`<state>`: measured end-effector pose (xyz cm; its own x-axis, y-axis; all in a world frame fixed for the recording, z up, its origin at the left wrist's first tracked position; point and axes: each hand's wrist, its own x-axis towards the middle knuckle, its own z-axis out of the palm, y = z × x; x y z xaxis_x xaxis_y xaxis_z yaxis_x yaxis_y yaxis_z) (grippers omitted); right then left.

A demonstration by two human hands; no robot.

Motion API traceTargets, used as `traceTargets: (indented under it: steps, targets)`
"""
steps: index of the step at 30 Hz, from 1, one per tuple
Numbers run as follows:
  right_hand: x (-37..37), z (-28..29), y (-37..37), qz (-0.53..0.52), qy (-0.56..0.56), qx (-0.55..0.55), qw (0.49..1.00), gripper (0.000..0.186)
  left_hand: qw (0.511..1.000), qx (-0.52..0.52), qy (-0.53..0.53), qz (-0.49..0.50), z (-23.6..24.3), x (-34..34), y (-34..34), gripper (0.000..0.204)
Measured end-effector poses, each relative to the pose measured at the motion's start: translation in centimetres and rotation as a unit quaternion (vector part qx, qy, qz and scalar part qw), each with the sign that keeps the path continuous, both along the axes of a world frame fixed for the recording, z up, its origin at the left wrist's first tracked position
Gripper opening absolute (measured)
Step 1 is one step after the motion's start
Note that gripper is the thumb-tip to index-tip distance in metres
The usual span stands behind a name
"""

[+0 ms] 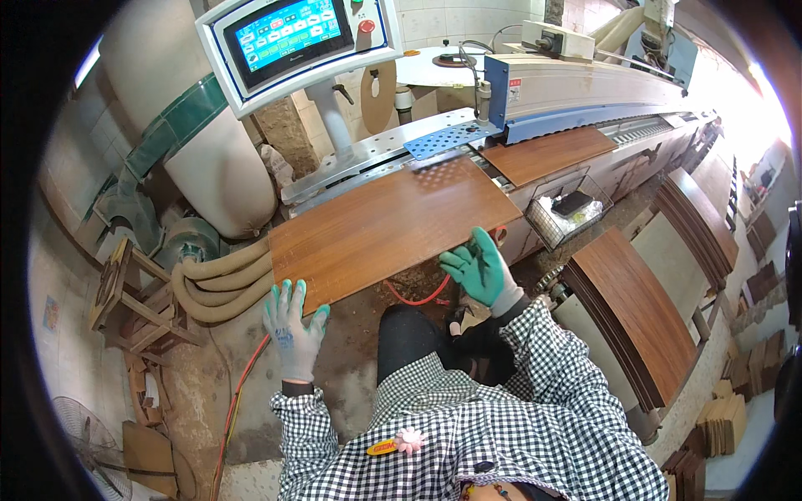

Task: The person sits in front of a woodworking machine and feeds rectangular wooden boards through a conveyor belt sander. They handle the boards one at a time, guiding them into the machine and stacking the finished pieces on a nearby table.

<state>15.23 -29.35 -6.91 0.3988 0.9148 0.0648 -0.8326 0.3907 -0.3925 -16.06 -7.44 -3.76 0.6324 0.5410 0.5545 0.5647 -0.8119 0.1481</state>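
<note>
A wood-grain panel (376, 225) lies across the front of a long machine with a blue-edged beam (568, 104) and a perforated blue plate (443, 142). My left hand (296, 330), in a grey and green glove, has spread fingertips at the panel's near left corner. My right hand (484, 271), gloved alike, is at the near edge toward the right, fingers apart and slightly bent, palm partly turned up. A second panel (547, 154) sits under the beam farther along. A control screen (292, 42) on a post stands above the left of the machine.
Stacked panels (626, 309) (693, 217) rest on a rack at the right. A wire basket (568, 209) hangs by the machine. Ribbed hoses (217, 292), a wooden stool (134, 301) and a fan (88, 442) are at the left. A red hose (242, 384) runs along the floor.
</note>
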Motion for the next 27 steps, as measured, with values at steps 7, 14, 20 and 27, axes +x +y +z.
traceTargets:
  steps: [7,14,20,27]
  targets:
    - [3.0,-0.7,-11.8,-0.306,-0.360,-0.309,0.825,0.044,1.000,0.010,-0.012,0.011,-0.2,4.4,2.9,0.064]
    - [2.5,0.6,-27.7,-0.158,-0.578,-0.799,0.049,0.067,0.998,0.036,-0.039,-0.017,0.0,6.1,2.9,0.065]
    - [1.8,-2.4,-31.4,-0.039,-0.487,-0.872,0.027,0.072,0.999,0.024,-0.033,-0.020,0.6,5.9,2.8,0.063]
    - [1.8,-5.4,-33.4,-0.106,-0.558,-0.822,-0.038,0.065,0.998,0.022,-0.044,-0.030,0.2,6.2,2.8,0.066]
